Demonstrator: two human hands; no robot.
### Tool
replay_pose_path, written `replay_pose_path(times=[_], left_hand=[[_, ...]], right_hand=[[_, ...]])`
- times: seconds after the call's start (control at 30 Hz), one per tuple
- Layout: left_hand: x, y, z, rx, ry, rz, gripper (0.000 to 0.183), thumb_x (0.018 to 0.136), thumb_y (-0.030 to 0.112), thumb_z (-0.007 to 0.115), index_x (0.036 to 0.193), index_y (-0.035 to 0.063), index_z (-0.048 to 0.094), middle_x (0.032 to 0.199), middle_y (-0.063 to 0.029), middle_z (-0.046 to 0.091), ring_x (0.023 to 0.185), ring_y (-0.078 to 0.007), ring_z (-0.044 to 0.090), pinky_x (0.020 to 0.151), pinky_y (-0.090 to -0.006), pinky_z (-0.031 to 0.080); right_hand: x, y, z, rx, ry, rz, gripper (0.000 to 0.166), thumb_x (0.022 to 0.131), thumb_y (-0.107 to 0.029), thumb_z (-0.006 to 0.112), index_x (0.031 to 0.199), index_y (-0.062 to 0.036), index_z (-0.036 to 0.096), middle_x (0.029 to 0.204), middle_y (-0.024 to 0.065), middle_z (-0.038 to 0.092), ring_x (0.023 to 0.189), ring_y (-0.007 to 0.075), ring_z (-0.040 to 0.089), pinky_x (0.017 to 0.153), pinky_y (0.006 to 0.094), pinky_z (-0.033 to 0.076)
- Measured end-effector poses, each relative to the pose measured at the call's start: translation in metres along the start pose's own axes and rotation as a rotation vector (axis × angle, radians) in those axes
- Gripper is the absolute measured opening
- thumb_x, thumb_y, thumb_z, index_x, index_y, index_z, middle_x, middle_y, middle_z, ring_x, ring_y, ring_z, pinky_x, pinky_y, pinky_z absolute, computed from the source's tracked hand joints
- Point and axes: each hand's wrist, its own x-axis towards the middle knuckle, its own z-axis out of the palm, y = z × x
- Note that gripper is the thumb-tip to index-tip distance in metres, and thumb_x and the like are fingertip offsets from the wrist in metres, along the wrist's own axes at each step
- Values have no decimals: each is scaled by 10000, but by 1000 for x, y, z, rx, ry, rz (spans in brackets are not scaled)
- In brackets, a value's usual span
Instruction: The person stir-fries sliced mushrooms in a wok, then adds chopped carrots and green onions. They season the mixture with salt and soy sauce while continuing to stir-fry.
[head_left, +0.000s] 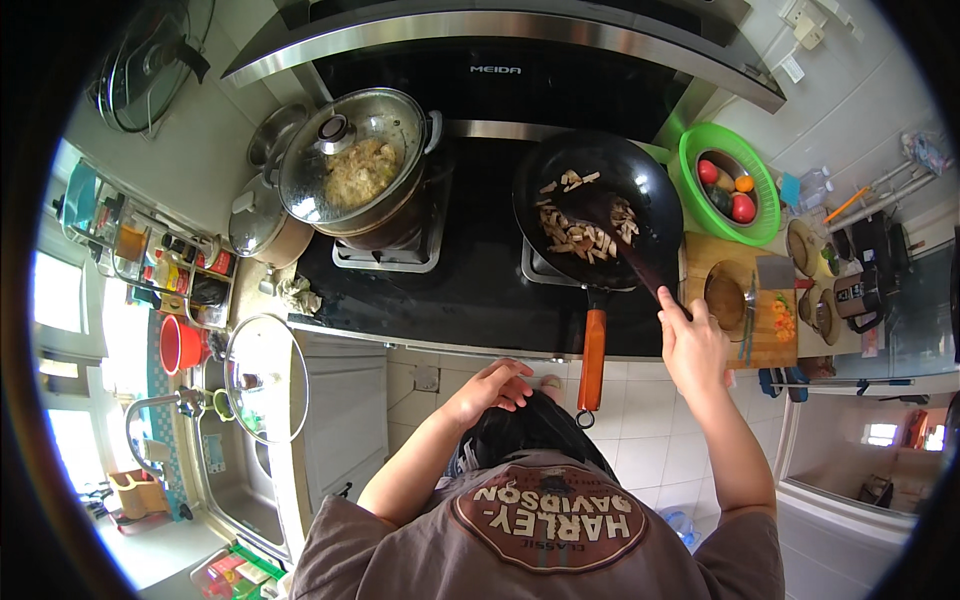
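Note:
My right hand (697, 345) grips the handle of a dark spatula (637, 262), with the forefinger laid along it. The spatula's head rests among pale brown strips of food (566, 232) in a black wok (660, 180). This wok sits on the right burner, its orange-brown wooden handle (593, 345) pointing towards me. My left hand (491, 390) hangs in front of my body near the counter edge, holding nothing, its fingers loosely bent and apart. What the food is, I cannot tell.
A lidded pot (409, 199) with food inside stands on the left burner. At right are a green basket (769, 165) holding a bowl of vegetables and a cutting board (697, 255) with a glass bowl (725, 296). The range hood (495, 30) overhangs the stove. A glass lid (266, 375) stands beside the sink.

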Motion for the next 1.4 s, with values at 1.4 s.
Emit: replay_pose_path(times=[1.4], left_hand=[[4,21,24,1,172,72,299,1015,273,454,1165,69,613,981,-75,676,848,-139,641,807,-283,510]], right_hand=[[61,35,13,181,7,-34,252,925,-269,629,1163,-252,707,779,110,571,649,341,632,556,448,508]])
